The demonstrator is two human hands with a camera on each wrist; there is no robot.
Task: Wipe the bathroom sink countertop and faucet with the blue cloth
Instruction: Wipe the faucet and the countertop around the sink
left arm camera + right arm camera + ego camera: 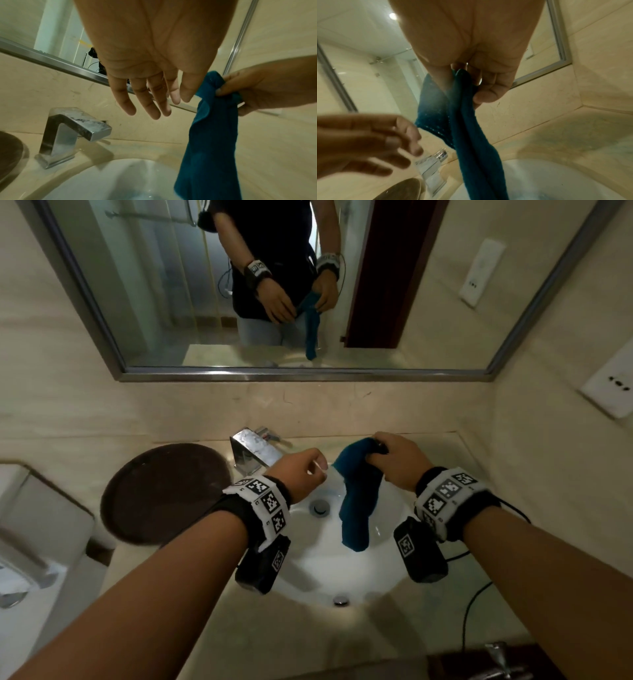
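Observation:
The blue cloth [359, 494] hangs down over the white sink basin [325, 563]; my right hand [394, 460] grips its top end, fingers curled round the bunched fabric [462, 94]. My left hand [305, 470] hovers just left of the cloth, above the basin, fingers straight and spread [145, 97], holding nothing. The square chrome faucet [253, 450] stands behind the basin to the left, its top spotted with white residue [77, 121]. Beige countertop [342, 642] surrounds the basin.
A round dark brown tray [161, 494] lies on the counter left of the faucet. A mirror [274, 285] covers the wall behind. Wall sockets [609, 388] sit at the right. A toilet tank [34, 542] stands at the left. A chrome handle [496, 662] shows at lower right.

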